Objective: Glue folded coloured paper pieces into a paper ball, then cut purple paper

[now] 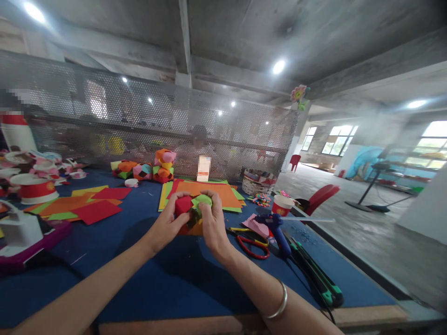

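Silver bangle [281, 302] on our right forearm [253, 274] lies closest; past it, our left hand [166, 224] and right hand [213, 227] grasp a red, green and orange paper piece [183, 204] from both sides, fingers curled round it, at the near edge of the paper stack [223, 195]. We judge it partly formed: panels gathered, dark middle unclear, panels still lacking uncertain. Finished-looking paper shapes [163, 174] stand beyond; loose coloured sheets [99, 211] look flat and unworked, with glue gun [275, 228] and scissors [257, 257] lying unheld to our right.
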Tool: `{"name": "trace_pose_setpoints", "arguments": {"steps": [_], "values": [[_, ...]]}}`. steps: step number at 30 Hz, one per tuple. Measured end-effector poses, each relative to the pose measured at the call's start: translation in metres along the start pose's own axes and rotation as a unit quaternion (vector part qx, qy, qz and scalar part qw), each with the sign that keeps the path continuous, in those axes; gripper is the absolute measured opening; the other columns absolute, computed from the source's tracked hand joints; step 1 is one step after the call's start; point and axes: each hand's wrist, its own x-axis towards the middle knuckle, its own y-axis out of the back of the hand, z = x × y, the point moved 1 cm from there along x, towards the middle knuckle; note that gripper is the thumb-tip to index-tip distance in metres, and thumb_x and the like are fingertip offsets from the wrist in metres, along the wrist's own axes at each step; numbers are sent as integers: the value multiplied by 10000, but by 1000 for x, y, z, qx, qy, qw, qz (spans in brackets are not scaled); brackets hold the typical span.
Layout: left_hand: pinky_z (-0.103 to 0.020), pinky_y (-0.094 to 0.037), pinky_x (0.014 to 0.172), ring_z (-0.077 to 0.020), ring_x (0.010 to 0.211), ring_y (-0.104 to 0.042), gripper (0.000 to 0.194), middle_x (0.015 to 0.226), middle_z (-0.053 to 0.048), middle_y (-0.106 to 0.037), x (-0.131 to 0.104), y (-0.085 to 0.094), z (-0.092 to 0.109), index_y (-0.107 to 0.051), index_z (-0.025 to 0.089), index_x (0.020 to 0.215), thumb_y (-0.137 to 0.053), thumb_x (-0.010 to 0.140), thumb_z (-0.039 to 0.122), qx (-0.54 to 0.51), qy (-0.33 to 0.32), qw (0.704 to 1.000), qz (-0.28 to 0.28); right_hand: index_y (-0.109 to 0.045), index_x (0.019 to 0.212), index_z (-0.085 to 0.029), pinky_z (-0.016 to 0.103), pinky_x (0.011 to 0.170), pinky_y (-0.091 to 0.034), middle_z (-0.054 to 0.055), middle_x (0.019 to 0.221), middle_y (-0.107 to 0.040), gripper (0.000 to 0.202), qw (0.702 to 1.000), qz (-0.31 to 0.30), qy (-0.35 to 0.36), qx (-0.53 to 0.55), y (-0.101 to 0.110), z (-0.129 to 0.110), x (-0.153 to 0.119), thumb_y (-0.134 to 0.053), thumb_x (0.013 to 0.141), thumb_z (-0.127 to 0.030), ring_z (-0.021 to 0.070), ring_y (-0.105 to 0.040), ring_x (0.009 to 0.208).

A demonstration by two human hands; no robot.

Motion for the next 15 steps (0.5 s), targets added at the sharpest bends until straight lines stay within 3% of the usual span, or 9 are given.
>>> {"name": "trace_pose_setpoints", "arguments": {"steps": [11, 15], "values": [[-421, -533, 953, -237, 1002, -637, 531, 1130, -55, -640, -1, 0, 0, -505, 212, 1262, -673, 798, 409, -24, 11, 1000, -3, -603, 1083, -251, 435, 950, -502, 59, 1098, -589, 285, 1000, -1, -6, -10, 1, -4, -1, -513, 816, -297, 238, -576, 999], [-400, -534, 913, -234, 991, -631, 547, 1134, -55, -633, -1, 0, 1, -497, 215, 1257, -682, 774, 393, -24, 16, 1000, -3, -598, 1078, -252, 457, 996, -479, 68, 1110, -591, 269, 1000, 1, 2, -13, 0, -5, -2, -528, 838, -353, 246, -572, 1029]]}}
